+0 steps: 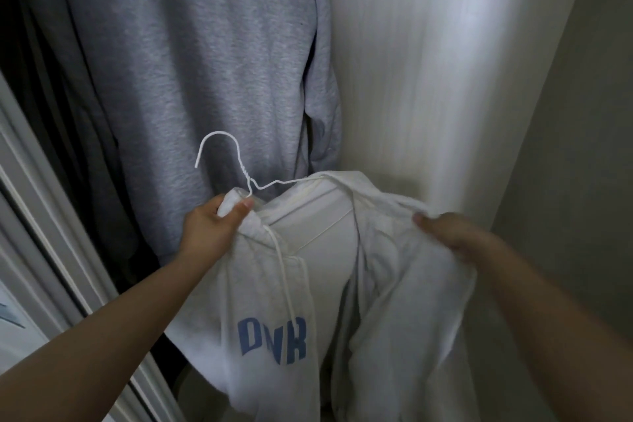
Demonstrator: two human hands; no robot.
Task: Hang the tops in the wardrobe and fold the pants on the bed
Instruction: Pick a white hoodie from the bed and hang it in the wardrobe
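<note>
I see a thin white-coated wire hanger (pixel 239 175), smooth. The white hoodie (pixel 376 284) looks like soft matt fleece cloth with flat blue print; the grey sweatshirt (pixel 191 62) is heathered, matt knit. The wardrobe wall (pixel 428 79) shows a faintly ribbed, slightly glossy finish.

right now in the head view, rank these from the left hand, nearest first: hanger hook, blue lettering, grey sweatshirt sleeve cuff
1. Hanger hook: just above the left hand, whose grip pinches the white hoodie at the hanger's neck.
2. Blue lettering: below the hand, on the hoodie's front.
3. Grey sweatshirt sleeve cuff: up and to the right.
</note>
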